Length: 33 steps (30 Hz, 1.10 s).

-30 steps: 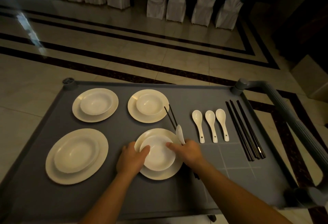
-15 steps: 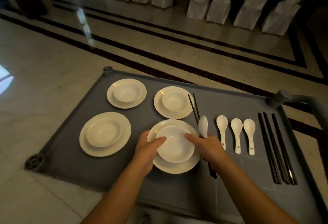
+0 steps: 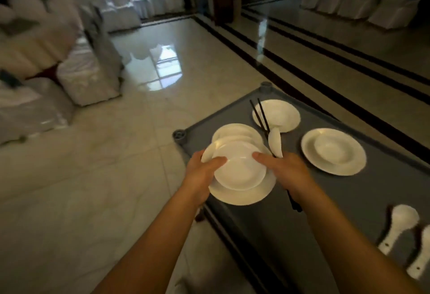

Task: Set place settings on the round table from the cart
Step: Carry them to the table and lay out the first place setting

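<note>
Your left hand (image 3: 202,172) grips the plate (image 3: 242,194) at its 9 o'clock rim, thumb on the bowl (image 3: 239,168) stacked in it. Your right hand (image 3: 287,172) clamps the 3 o'clock rim, also pinching 2 black chopsticks (image 3: 261,117) and a white spoon (image 3: 275,141). The set sits above the gray cart's (image 3: 349,196) near-left corner. At 12 and 2 o'clock, 3 plates remain on the cart.
</note>
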Each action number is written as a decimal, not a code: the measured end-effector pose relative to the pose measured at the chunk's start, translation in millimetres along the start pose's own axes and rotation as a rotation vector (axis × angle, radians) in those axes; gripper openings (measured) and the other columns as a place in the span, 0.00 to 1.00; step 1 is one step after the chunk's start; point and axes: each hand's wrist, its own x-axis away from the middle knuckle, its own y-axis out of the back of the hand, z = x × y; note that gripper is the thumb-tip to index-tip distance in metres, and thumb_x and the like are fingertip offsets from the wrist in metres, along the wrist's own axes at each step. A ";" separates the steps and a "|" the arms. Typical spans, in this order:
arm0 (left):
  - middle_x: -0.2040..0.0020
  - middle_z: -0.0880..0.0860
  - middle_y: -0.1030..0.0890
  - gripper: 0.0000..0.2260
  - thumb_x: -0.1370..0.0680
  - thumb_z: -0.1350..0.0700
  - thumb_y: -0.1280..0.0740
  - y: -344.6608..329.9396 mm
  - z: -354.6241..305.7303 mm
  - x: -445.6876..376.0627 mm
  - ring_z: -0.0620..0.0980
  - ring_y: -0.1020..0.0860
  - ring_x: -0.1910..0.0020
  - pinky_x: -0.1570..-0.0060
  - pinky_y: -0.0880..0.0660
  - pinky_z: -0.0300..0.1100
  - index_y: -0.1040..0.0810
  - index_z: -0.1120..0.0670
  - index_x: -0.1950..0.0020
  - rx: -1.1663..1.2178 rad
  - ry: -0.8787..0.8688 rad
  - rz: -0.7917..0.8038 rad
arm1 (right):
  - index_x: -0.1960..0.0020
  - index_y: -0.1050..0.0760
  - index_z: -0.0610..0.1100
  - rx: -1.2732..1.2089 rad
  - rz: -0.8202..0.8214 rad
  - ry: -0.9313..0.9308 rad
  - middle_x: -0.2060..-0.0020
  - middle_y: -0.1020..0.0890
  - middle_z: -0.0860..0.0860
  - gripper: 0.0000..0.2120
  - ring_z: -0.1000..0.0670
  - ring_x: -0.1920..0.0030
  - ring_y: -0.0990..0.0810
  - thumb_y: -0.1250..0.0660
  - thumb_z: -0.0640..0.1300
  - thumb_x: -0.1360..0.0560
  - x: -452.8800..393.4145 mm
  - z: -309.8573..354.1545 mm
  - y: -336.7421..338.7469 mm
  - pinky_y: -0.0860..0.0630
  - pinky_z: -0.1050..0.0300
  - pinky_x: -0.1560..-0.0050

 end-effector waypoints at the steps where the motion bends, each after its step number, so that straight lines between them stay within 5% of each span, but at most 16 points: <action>1: 0.50 0.57 0.15 0.12 0.26 0.62 0.29 16.4 -2.4 7.8 0.57 0.17 0.50 0.57 0.18 0.50 0.19 0.56 0.43 0.016 -0.009 -0.041 | 0.60 0.24 0.55 0.012 0.054 0.015 0.61 0.17 0.59 0.14 0.57 0.61 0.19 0.23 0.59 0.36 1.4 4.8 -14.9 0.27 0.62 0.70; 7: 0.41 0.60 0.20 0.22 0.28 0.61 0.27 113.5 -9.2 66.8 0.60 0.20 0.45 0.51 0.20 0.56 0.28 0.59 0.35 0.179 0.003 -0.374 | 0.52 0.28 0.51 0.102 0.348 0.046 0.58 0.21 0.56 0.19 0.54 0.59 0.22 0.24 0.58 0.33 27.3 33.9 -118.9 0.30 0.59 0.67; 10: 0.43 0.58 0.19 0.21 0.28 0.61 0.27 163.8 -6.3 102.0 0.58 0.19 0.48 0.57 0.19 0.50 0.27 0.58 0.37 0.250 -0.033 -0.506 | 0.57 0.28 0.54 0.167 0.482 0.093 0.59 0.20 0.56 0.15 0.53 0.59 0.21 0.24 0.58 0.34 52.6 43.3 -172.6 0.28 0.58 0.68; 15: 0.49 0.53 0.19 0.16 0.27 0.60 0.27 244.2 7.5 172.0 0.50 0.18 0.55 0.69 0.22 0.41 0.25 0.55 0.42 0.334 -0.073 -0.713 | 0.47 0.26 0.47 0.308 0.653 0.145 0.56 0.18 0.49 0.21 0.50 0.61 0.20 0.25 0.58 0.32 108.1 42.2 -266.3 0.26 0.59 0.72; 19: 0.42 0.55 0.21 0.22 0.28 0.57 0.26 305.9 22.0 237.8 0.55 0.20 0.48 0.60 0.21 0.47 0.28 0.54 0.36 0.383 -0.056 -0.854 | 0.45 0.24 0.44 0.378 0.801 0.193 0.59 0.18 0.48 0.23 0.53 0.69 0.26 0.26 0.58 0.31 168.2 32.7 -335.2 0.33 0.64 0.80; 29: 0.44 0.51 0.22 0.24 0.28 0.52 0.26 428.6 79.8 414.6 0.51 0.22 0.49 0.63 0.24 0.43 0.30 0.50 0.36 0.420 -0.115 -1.245 | 0.43 0.23 0.39 0.524 1.115 0.272 0.65 0.21 0.50 0.27 0.54 0.72 0.29 0.25 0.58 0.32 347.4 -7.9 -480.8 0.34 0.64 0.80; 33: 0.44 0.53 0.21 0.24 0.29 0.51 0.25 453.0 102.9 488.2 0.54 0.21 0.49 0.57 0.21 0.49 0.29 0.52 0.36 0.483 -0.095 -1.431 | 0.41 0.23 0.39 0.590 1.271 0.311 0.65 0.22 0.50 0.28 0.55 0.72 0.30 0.25 0.58 0.32 419.4 -28.7 -517.7 0.34 0.63 0.78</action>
